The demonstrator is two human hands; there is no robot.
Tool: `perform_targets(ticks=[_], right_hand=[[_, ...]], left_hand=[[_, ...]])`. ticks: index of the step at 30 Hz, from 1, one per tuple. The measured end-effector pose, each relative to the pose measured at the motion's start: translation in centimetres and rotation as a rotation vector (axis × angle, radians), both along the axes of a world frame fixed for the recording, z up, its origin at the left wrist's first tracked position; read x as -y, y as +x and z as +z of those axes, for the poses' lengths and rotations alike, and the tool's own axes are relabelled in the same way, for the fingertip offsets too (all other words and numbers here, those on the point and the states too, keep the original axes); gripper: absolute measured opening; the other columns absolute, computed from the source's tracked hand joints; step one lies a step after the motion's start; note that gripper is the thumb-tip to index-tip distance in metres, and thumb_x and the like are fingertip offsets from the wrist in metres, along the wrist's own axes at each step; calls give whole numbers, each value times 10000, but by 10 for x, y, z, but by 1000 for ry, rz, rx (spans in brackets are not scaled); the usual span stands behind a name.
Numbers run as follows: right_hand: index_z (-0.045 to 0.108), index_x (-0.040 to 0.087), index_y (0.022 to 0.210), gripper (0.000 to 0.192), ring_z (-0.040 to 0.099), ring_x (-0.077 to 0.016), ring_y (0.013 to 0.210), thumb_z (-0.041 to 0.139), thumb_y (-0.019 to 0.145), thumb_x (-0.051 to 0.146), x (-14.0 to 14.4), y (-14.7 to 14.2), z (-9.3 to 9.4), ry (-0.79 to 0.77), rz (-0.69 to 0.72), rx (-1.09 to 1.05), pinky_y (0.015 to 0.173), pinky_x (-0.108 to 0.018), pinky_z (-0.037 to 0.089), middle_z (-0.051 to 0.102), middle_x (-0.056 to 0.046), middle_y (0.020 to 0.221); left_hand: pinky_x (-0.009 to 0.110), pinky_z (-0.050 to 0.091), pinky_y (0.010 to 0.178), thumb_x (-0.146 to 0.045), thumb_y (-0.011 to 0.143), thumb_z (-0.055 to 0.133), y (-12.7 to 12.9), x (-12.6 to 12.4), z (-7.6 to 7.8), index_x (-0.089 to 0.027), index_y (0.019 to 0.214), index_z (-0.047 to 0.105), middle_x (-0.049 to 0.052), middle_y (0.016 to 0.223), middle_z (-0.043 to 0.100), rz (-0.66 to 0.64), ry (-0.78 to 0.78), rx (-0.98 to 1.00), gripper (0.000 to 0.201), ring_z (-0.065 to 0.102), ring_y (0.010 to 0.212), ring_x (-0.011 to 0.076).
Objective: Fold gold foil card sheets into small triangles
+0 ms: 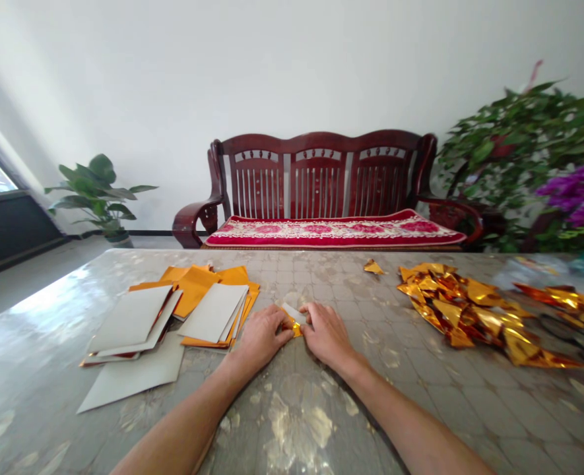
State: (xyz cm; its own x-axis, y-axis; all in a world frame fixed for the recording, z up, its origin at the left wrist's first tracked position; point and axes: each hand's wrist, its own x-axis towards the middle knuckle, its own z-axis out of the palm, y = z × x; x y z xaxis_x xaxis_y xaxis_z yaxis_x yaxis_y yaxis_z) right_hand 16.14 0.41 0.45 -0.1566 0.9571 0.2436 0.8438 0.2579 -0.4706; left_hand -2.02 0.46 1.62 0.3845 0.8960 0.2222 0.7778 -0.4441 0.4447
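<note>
My left hand (263, 332) and my right hand (326, 332) meet at the middle of the table, both pinching a small gold foil paper (293, 317) that is partly folded, white side showing on top. Both sets of fingers press it against the tabletop (296, 409). To the left lies a loose stack of flat gold and white paper sheets (173, 310). On the right sits a pile of folded gold foil pieces (470, 310).
One small folded gold piece (373, 267) lies alone near the far edge. More gold foil (569, 303) sits at the far right. Beyond the table stand a red wooden bench (321, 198), a potted plant (98, 194) and flowering plants (544, 158).
</note>
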Motion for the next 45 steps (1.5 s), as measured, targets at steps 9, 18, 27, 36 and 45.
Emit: perform_targets(ticks=[9,18,27,36,45], right_hand=[[647,255,1107,284,491,-222,1037,621,832,189,-17,20,0,35,66,72,871,-322,338,631,-37,1113],[644,257,1075,229,490,-209,1038,599,863,183,-16,23,6,43,191,165,878,-312,341,617,-34,1077],[609,222,1114,285,476,-207,1045,581,834,172,-19,23,5,37,172,157,901,-311,338,597,-51,1112],[617,210,959,214,484,-203,995,564,775,115,-18,22,6,59,183,134,854,-300,346,621,-41,1026],[665,230,929,220,503,-179,900,581,790,82,-18,24,5,79,281,69,799,-283,351,662,-3,911]], left_hand=[[241,379,710,-297,933,542,5,9,-3,-253,901,697,-2,878,663,3,-13,-19,165,618,821,155],[281,407,819,-263,816,675,3,-6,-1,-241,911,702,17,918,674,27,58,-48,102,607,932,200],[275,422,769,-352,701,763,-1,-26,-3,-205,1025,684,18,894,650,85,-74,-28,364,597,874,205],[275,406,735,-408,660,785,-2,-27,3,-203,1034,661,26,913,664,134,-122,-38,445,601,880,217],[233,354,625,-289,741,720,-3,-22,-6,-186,785,669,-24,734,614,61,-101,98,123,565,720,149]])
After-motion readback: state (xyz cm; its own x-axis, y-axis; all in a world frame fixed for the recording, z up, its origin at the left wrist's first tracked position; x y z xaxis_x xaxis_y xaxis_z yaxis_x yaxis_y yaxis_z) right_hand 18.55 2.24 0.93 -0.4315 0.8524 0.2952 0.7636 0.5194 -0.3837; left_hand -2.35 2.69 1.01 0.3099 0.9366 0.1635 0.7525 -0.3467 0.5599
